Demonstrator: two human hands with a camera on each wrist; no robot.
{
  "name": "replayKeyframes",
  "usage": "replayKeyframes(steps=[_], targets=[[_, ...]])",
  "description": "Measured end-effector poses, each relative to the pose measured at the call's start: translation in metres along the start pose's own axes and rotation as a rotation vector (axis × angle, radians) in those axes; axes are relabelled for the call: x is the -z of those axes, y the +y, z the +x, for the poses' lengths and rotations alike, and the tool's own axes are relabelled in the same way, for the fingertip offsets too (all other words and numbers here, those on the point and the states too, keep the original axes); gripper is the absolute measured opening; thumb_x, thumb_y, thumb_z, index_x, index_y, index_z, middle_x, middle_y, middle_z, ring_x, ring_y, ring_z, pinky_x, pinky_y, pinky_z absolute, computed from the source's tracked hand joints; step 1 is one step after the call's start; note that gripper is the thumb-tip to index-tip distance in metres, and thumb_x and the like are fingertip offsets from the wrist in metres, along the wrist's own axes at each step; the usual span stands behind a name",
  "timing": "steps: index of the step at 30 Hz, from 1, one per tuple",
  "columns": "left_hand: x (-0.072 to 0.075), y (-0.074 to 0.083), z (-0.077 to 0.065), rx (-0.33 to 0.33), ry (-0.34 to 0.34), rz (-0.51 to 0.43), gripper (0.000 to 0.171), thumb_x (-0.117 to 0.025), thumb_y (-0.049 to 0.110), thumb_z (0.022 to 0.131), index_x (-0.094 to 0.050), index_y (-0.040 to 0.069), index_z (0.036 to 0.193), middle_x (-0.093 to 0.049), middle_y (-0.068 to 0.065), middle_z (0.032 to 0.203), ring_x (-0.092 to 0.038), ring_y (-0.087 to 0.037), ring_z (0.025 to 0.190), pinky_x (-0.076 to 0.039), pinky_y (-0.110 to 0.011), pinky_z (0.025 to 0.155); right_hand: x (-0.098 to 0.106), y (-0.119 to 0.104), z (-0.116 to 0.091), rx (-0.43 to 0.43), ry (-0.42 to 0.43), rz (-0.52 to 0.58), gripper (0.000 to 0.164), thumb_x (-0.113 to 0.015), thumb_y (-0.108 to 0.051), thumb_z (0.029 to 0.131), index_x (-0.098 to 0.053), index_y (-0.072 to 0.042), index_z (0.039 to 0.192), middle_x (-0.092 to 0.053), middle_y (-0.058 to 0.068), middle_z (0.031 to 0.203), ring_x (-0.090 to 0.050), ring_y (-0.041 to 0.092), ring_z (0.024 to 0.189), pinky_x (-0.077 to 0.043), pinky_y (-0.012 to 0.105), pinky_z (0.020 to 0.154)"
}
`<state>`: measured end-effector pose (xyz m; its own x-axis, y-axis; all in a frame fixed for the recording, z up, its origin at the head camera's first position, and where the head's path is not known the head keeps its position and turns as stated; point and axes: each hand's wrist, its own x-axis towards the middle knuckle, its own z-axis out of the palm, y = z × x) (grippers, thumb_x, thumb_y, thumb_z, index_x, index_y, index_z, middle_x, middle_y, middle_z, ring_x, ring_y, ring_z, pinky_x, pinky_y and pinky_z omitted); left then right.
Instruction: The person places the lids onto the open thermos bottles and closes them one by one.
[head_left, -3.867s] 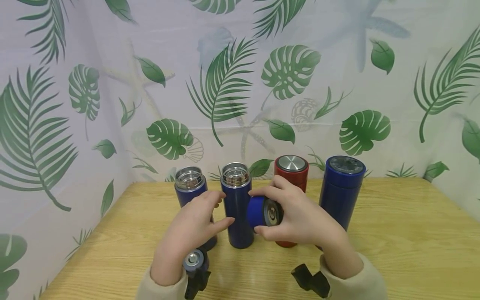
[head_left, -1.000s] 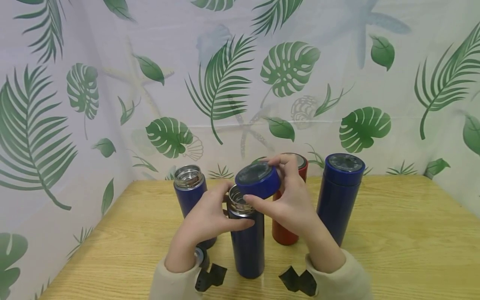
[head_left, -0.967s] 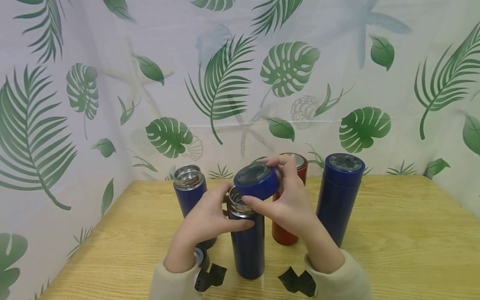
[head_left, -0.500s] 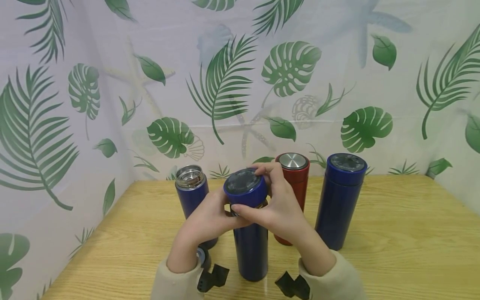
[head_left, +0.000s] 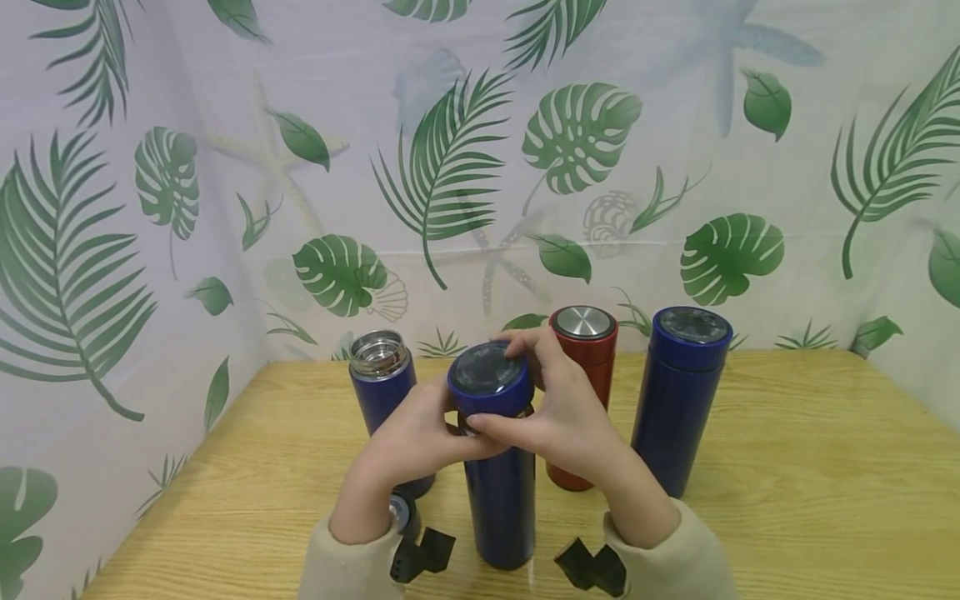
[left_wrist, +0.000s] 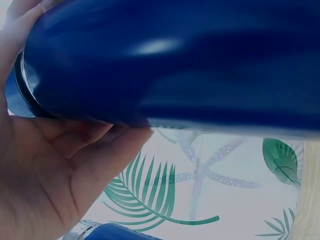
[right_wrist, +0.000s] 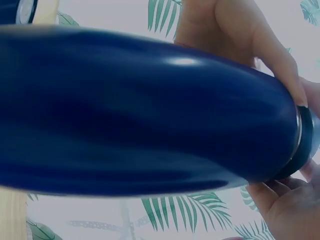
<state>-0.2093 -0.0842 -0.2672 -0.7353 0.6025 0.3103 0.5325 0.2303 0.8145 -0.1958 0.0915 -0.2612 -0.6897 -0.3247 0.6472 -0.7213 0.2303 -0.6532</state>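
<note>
The reference item is the capped bottle [head_left: 501, 508], a dark blue cylinder standing on the wooden table [head_left: 817, 467]. Its blue lid [head_left: 487, 385], fitted with a dark glossy top panel, sits over the mouth of the capped bottle; whether it is fully seated cannot be determined. The left hand [head_left: 416, 429] grasps the upper body of the capped bottle, just below the lid. The right hand [head_left: 562, 408] grips the lid from the right side, thumb at the front and fingers at the rear rim. Behind and left of the capped bottle stands an open blue bottle [head_left: 384, 396] with its steel mouth exposed. A loose cap [head_left: 405, 515], partly hidden by the left wrist, lies left of the capped bottle. A red bottle [head_left: 598, 358] with a steel-topped lid is positioned behind and right of the capped bottle; a larger blue bottle [head_left: 678, 417], also lidded, stands farther right. A leaf-print curtain [head_left: 480, 183] hangs behind the capped bottle.
</note>
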Motion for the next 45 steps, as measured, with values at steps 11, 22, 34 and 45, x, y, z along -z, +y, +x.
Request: replayKeyframes(steps=[11, 22, 34, 45], targets=[[0.002, -0.003, 0.0, -0.027, -0.027, -0.014, 0.054, -0.067, 0.009, 0.077, -0.044, 0.009, 0.126, -0.054, -0.006, 0.116, -0.052, -0.018, 0.103, -0.05, -0.03, 0.071, 0.005, -0.001, 0.0, -0.009, -0.086, -0.047, 0.051, -0.078, -0.011, 0.065, -0.043, -0.004, 0.101, -0.049, 0.011, 0.116, -0.052, 0.02, 0.104, -0.043, 0.036, 0.086], [0.003, -0.004, -0.001, -0.025, -0.029, -0.004, 0.052, -0.068, 0.011, 0.076, -0.047, 0.007, 0.123, -0.055, -0.008, 0.111, -0.052, -0.02, 0.1, -0.05, -0.03, 0.068, 0.007, -0.002, 0.0, -0.027, -0.133, -0.049, 0.052, -0.079, -0.013, 0.064, -0.045, -0.008, 0.103, -0.05, 0.006, 0.117, -0.05, 0.016, 0.106, -0.041, 0.035, 0.088], [0.003, -0.004, -0.001, -0.007, -0.021, -0.038, 0.052, -0.071, 0.008, 0.073, -0.049, 0.008, 0.12, -0.057, -0.003, 0.108, -0.054, -0.016, 0.098, -0.051, -0.032, 0.069, 0.013, -0.001, -0.002, 0.036, -0.192, -0.068, 0.042, -0.07, -0.009, 0.074, -0.047, -0.006, 0.109, -0.046, 0.01, 0.123, -0.046, 0.019, 0.112, -0.039, 0.038, 0.091], [0.003, -0.005, -0.001, -0.005, -0.004, -0.041, 0.055, -0.072, 0.008, 0.071, -0.05, 0.009, 0.12, -0.057, -0.002, 0.106, -0.054, -0.017, 0.097, -0.051, -0.035, 0.068, 0.016, -0.001, -0.002, 0.055, -0.199, -0.045, 0.041, -0.068, -0.007, 0.076, -0.048, -0.005, 0.111, -0.047, 0.011, 0.123, -0.045, 0.019, 0.114, -0.037, 0.038, 0.093]])
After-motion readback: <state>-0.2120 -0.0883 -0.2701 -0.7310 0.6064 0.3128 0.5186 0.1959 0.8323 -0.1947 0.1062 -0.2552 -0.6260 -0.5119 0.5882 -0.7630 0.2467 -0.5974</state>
